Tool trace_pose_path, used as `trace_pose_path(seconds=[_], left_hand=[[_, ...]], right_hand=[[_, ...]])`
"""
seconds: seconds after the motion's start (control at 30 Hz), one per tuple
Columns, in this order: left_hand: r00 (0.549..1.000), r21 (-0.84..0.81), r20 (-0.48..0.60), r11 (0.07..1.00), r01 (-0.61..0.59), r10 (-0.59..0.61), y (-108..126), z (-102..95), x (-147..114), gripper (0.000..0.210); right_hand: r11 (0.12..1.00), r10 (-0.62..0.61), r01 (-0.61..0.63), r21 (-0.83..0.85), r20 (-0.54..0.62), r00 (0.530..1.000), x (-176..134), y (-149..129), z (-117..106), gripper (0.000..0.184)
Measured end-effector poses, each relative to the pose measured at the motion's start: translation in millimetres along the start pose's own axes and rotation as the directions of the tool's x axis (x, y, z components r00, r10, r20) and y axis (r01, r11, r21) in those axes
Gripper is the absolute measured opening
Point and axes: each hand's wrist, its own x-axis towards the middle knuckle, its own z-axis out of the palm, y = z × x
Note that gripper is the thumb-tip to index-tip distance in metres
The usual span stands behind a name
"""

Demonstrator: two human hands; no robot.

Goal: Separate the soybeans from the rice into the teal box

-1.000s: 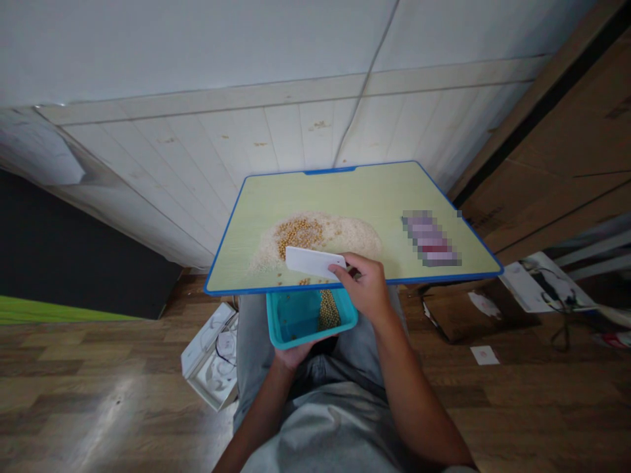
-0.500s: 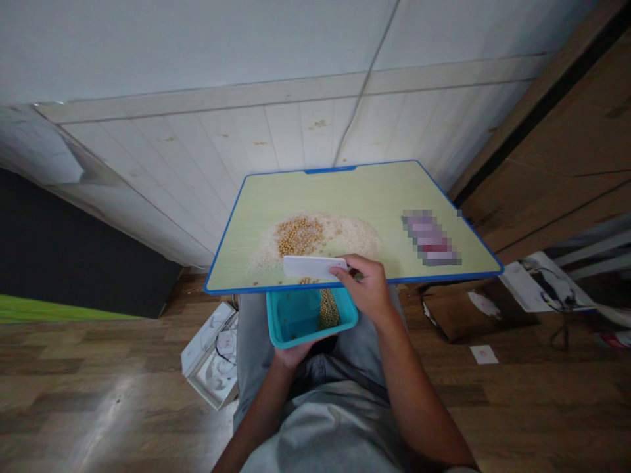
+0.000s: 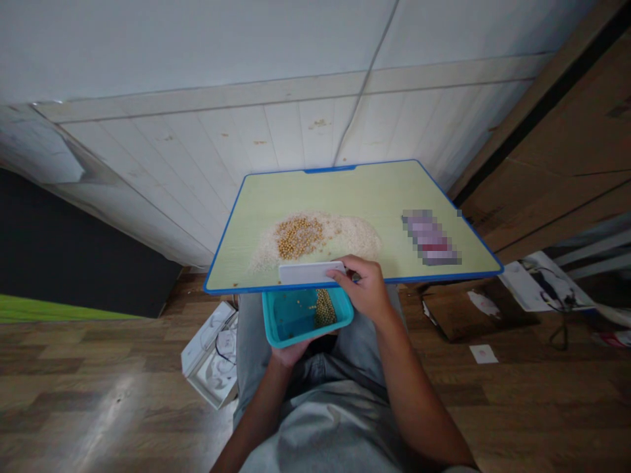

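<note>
My right hand (image 3: pixel 363 282) pinches one end of a flat white plate-like scraper (image 3: pixel 306 272), held on edge along the near rim of the table. Just beyond it lie soybeans (image 3: pixel 296 238), piled on and mixed with white rice grains (image 3: pixel 359 235). Below the table edge, my left hand (image 3: pixel 290 353) supports a turquoise plastic tub (image 3: pixel 276 340) from underneath, its fingers mostly hidden. Soybeans are heaped at the right side of the tub, and a few loose ones show in its middle.
The small table (image 3: pixel 315 190) has a yellow-green top and a blue rim. A pixelated flat object (image 3: pixel 431 238) lies on its right side. An opened white box (image 3: pixel 211 368) is on the floor at left; a cardboard box (image 3: pixel 473 312) stands at right.
The scraper has come toward me to the table's near edge. Beans that lay by that edge are gone from there, and loose beans appear in the tub, which has shifted slightly left.
</note>
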Motion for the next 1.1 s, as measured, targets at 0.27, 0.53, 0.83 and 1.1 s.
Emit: trace_pose_path(seconds=[0.27, 0.53, 0.83, 1.1], left_hand=[[0.982, -0.006, -0.184, 0.999, -0.052, 0.050, 14, 23.0, -7, 0.089], [0.944, 0.031, -0.219, 0.969, -0.247, 0.248, 40, -4.3, -13, 0.083], [0.954, 0.190, -0.033, 0.939, -0.288, 0.299, 68, -32.7, -26, 0.064], [0.890, 0.278, -0.294, 0.922, -0.270, 0.349, 93, -16.5, -50, 0.059]], right_hand=[[0.999, -0.028, 0.027, -0.028, -0.015, 0.999, 3, -5, 17, 0.027], [0.997, -0.072, 0.075, -0.036, 0.074, 0.995, 6, -10, 33, 0.022], [0.984, -0.154, 0.164, -0.073, 0.128, 0.980, 12, -21, 101, 0.011], [0.968, -0.186, 0.222, -0.113, 0.261, 0.947, 26, -27, 151, 0.013]])
